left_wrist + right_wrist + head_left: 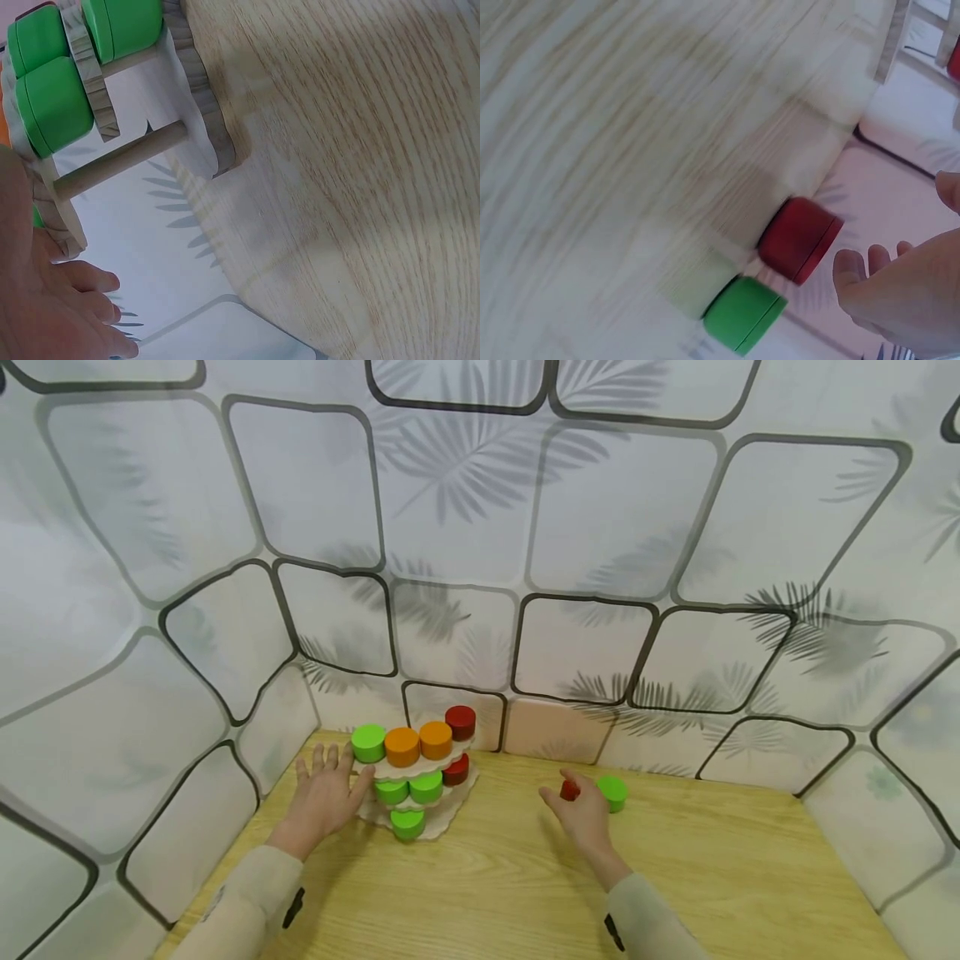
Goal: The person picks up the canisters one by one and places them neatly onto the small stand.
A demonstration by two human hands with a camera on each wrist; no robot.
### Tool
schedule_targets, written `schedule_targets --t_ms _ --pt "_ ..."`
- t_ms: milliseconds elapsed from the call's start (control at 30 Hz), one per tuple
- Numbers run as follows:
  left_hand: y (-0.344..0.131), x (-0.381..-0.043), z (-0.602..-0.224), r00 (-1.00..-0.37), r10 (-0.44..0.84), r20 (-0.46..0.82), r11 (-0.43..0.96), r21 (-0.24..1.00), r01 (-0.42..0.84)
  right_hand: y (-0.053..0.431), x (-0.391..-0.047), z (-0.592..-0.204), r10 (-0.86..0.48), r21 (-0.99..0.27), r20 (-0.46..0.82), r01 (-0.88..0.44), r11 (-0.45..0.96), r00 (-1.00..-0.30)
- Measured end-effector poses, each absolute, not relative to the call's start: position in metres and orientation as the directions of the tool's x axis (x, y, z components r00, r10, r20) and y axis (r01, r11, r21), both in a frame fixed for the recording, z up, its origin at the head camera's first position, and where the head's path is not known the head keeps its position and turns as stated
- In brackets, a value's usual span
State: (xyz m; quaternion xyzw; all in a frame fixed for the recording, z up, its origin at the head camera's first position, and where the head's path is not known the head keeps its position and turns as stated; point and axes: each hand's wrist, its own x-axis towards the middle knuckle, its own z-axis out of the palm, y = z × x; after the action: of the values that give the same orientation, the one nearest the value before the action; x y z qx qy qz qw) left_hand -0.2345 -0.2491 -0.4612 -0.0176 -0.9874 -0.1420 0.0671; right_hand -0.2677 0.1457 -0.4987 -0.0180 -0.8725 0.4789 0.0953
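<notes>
A tiered wooden stand point(444, 821) with wavy edges carries green, orange and red round blocks. On its top tier are a green block point(368, 742), two orange blocks point(402, 747) and a red block point(460, 722). My left hand point(324, 793) is at the stand's left side, fingers spread, thumb by the top tier's edge. In the left wrist view part of that hand point(52, 300) lies against the tier. My right hand point(585, 814) reaches over a loose red block point(799, 238), fingers loosely bent and apart from it. Beside it sits a loose green block point(742, 313).
The light wood table point(712, 860) meets a padded, leaf-patterned wall point(562, 731) at the back. More wall point(187, 827) rises along the left. A wooden post point(124, 159) joins two tiers of the stand.
</notes>
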Motion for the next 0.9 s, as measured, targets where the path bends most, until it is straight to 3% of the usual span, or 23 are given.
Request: schedule_targets --t_ms 900 --pt "-0.249 -0.233 -0.461 -0.988 0.023 0.156 0.959 0.275 0.066 0.177 -0.276 -0.511 0.168 -0.843 0.112 -0.004 0.538 -0.979"
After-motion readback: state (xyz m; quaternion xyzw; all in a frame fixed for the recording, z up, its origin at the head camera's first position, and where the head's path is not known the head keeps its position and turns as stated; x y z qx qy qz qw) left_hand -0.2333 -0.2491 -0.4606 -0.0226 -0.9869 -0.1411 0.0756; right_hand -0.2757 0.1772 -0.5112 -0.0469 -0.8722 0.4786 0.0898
